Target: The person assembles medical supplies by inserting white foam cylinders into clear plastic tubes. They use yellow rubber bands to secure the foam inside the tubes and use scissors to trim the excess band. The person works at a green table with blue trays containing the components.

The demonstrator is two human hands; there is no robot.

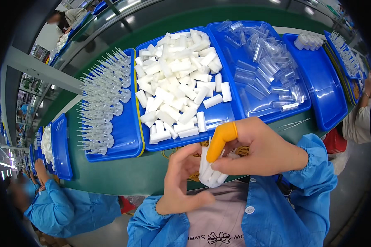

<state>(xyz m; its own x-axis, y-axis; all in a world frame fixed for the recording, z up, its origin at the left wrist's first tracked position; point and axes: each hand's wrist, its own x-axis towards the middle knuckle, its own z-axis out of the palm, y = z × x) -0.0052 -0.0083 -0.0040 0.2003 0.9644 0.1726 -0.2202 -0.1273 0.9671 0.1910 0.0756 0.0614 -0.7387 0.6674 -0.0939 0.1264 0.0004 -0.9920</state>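
Head view
Left hand: the left hand (181,181) curls its fingers round the side of a bundle of white tubes (211,172), just over the near edge of the worktop (111,173).
Right hand: the right hand (255,150) pinches the same bundle from the top. Its first finger wears an orange finger cover (219,140).
Grip: both hands are closed on the bundle, so the tubes sit tight between them.
Rubber bands: a little heap of yellow rubber bands (239,150) lies on the worktop under the hands, partly hidden.
Trays: a blue tray of loose white tubes (179,82) sits in the middle of the worktop. A tray of clear caps (268,66) is to its right, and a tray of thin clear sticks (103,103) is to its left.
Risk: the bundle is only squeezed by fingers. If one hand lets go a bit, I think tubes could slide out and drop past the near edge onto the lap or floor.
Risk two: the smooth finger cover may slip on the tubes.
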